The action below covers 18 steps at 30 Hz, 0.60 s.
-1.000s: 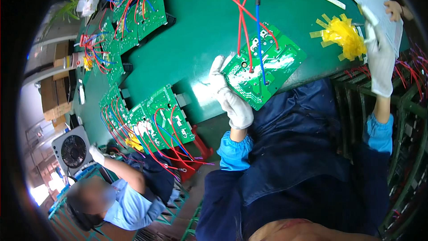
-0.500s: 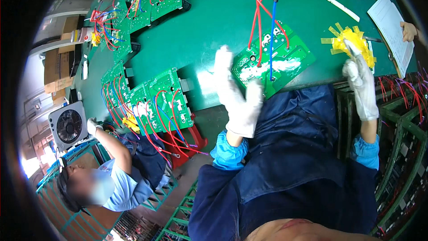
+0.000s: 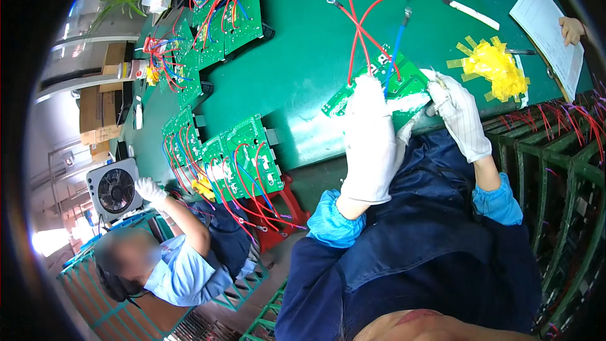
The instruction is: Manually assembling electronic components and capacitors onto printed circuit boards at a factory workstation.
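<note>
A green circuit board (image 3: 407, 88) with red and blue wires stands out at the front edge of the green table. My left hand (image 3: 372, 142), in a white glove, reaches over its near side; the fingers lie together across the board by the wire bases and the thumb is at the near edge. My right hand (image 3: 459, 113), also gloved, closes its fingers and thumb on the board's right corner. Red wires (image 3: 358, 28) and a blue wire (image 3: 398, 41) with ring terminals rise from the board. My left fingertips partly hide the wire bases.
A bunch of yellow tape strips (image 3: 495, 69) lies right of the board, with a white pen (image 3: 473, 14) behind it. Several wired boards (image 3: 243, 158) sit leftward. A co-worker (image 3: 183, 259) sits at the left; another person's hand (image 3: 571, 30) touches a paper sheet (image 3: 549, 31). Metal racks (image 3: 555, 170) stand right.
My right hand has come from the yellow tape to the board's right corner. My left hand has moved right, onto the board. The board looks more tilted, and the co-worker's gloved hand is raised.
</note>
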{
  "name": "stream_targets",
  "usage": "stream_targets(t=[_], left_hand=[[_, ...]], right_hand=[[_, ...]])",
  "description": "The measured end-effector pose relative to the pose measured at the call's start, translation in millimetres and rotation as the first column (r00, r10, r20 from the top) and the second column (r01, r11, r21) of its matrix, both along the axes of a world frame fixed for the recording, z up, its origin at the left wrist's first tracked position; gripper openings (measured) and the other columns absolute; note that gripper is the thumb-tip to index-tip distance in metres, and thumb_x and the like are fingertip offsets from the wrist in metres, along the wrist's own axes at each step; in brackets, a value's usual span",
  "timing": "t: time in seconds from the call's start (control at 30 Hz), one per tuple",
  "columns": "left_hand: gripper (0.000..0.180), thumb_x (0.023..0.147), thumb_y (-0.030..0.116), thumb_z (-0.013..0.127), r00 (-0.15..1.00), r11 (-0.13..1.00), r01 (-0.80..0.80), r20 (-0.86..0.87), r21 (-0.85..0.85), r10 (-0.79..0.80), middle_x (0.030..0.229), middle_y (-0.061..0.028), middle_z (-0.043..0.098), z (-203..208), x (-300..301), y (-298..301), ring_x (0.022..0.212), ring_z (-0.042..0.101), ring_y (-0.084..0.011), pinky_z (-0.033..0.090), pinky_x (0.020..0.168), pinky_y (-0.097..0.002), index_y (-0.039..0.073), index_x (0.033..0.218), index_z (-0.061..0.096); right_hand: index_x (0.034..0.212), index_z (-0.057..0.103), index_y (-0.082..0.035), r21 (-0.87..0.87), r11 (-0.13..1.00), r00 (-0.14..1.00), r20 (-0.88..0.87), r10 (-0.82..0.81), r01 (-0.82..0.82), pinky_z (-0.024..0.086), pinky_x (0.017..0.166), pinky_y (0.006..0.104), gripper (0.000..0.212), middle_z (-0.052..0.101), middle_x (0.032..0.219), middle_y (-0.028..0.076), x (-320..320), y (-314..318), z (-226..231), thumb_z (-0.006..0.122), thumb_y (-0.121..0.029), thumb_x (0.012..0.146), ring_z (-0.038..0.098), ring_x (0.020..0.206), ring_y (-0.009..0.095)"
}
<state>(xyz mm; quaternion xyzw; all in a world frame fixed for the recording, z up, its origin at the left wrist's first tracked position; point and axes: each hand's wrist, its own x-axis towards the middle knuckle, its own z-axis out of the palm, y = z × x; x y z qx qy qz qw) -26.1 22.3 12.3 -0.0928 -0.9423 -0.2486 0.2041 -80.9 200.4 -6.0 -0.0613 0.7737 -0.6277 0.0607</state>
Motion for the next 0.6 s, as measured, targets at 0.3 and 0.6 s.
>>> stream_targets(t=[0.3,0.6], left_hand=[[0.067,0.074,0.008,0.074,0.994,0.949,0.100,-0.017,-0.299,-0.110,0.117,-0.0219,0.060,13,-21,-17,0.101,0.062,-0.0373,0.052,0.082,-0.0445,0.008,0.137,0.051],[0.040,0.099,0.010,0.057,0.865,0.396,-0.359,0.461,0.845,-0.199,0.125,-0.0115,0.063,-3,-34,-85,0.113,0.061,-0.0163,0.046,0.100,-0.0283,-0.008,0.134,0.051]], right_hand=[[0.127,0.062,-0.001,-0.256,0.966,0.990,0.123,0.062,-0.028,0.043,0.056,0.0232,0.039,0.062,0.083,0.003,4,8,16,0.053,-0.029,0.102,0.051,0.059,0.006],[0.133,0.051,-0.006,-0.033,0.995,0.993,-0.074,-0.095,0.093,0.048,0.065,0.0243,0.039,0.066,0.100,0.006,3,4,26,0.061,-0.022,0.098,0.057,0.069,0.010]])
